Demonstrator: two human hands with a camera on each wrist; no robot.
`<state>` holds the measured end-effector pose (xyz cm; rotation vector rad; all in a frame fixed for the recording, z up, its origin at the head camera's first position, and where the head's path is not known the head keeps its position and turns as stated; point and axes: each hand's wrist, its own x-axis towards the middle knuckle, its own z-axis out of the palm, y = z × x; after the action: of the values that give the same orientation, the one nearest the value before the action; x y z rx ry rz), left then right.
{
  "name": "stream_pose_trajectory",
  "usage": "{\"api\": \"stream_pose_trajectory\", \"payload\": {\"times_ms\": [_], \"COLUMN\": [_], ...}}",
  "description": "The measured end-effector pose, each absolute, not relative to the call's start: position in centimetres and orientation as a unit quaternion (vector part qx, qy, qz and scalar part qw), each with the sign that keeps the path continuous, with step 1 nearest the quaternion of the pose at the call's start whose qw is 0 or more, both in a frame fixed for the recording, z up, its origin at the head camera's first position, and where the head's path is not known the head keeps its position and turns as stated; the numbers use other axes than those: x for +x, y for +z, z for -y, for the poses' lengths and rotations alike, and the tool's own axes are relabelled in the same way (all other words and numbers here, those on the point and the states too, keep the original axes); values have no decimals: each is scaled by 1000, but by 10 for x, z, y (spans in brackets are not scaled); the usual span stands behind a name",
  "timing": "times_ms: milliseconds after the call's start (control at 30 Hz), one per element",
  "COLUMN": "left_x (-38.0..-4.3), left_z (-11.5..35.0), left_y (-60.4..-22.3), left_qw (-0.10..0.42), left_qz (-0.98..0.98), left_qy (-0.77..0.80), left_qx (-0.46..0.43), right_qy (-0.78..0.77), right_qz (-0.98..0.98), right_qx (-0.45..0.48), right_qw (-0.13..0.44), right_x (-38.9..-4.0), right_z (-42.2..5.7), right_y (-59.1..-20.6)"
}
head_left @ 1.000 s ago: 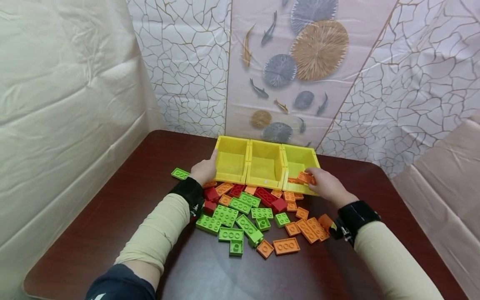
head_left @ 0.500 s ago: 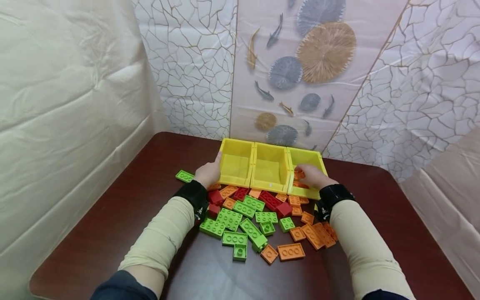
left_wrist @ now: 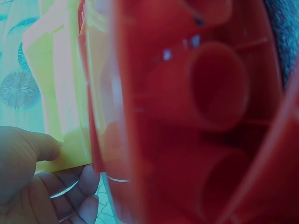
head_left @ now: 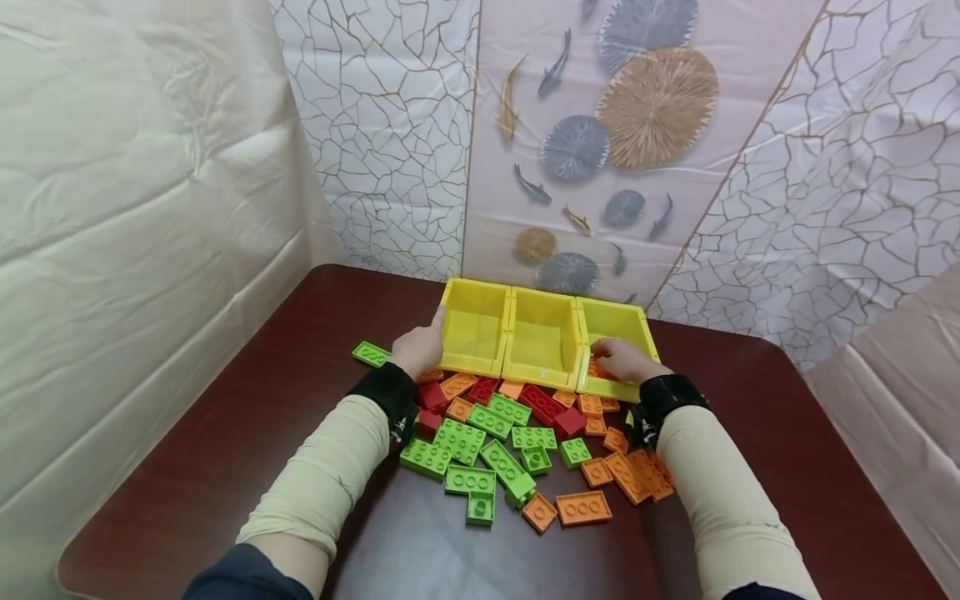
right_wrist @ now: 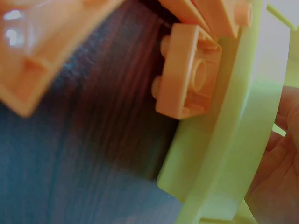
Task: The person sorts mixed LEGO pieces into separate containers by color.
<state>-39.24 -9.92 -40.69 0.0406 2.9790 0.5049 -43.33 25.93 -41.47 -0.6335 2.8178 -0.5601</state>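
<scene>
Pinching the side wall of the left yellow bin (head_left: pixel 476 321) between thumb and fingers with the left hand (head_left: pixel 417 350). Reaching over the front edge of the right yellow bin (head_left: pixel 615 315) with the right hand (head_left: pixel 624 358), fingers bent, right at the orange bricks (head_left: pixel 597 372) inside; cannot tell whether pinching one of them. Between those two, in one row with both, a middle bin (head_left: pixel 542 337). Spread over the dark tabletop (head_left: pixel 187 467) in front of the row: green bricks (head_left: pixel 459 440) around the centre, red bricks (head_left: pixel 542 403) close to the front edges, loose orange bricks (head_left: pixel 583 507) mostly toward the right. Off to the left, just beside the left hand, a flat green piece (head_left: pixel 371 353). Large and blurred in the left wrist view, a hollow red piece (left_wrist: pixel 159 116). Behind the tabletop, a hanging cloth (head_left: pixel 660 104) printed with fish and round leaf shapes.
</scene>
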Motion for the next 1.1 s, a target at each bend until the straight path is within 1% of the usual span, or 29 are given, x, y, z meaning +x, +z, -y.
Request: {"api": "stream_pose_trajectory", "payload": {"times_ms": [267, 400, 667, 833, 1100], "left_x": [-394, -396, -397, -401, -404], "left_z": [97, 94, 98, 106, 106], "left_y": [-409, -409, -410, -410, -408], "left_qw": [66, 65, 76, 82, 93], "left_qz": [-985, -985, -982, -980, -972], "left_qy": [161, 160, 170, 172, 211], "left_qx": [16, 17, 34, 54, 41], "right_qy": [-175, -174, -186, -180, -123], "right_qz": [-957, -959, -961, -963, -970], "right_qx": [-212, -205, -204, -202, -208], "right_qw": [93, 89, 29, 9, 20], "right_x": [-422, -410, -369, -342, -321], "right_z": [-260, -260, -270, -284, -298], "right_y": [-419, -414, -400, -396, -401]}}
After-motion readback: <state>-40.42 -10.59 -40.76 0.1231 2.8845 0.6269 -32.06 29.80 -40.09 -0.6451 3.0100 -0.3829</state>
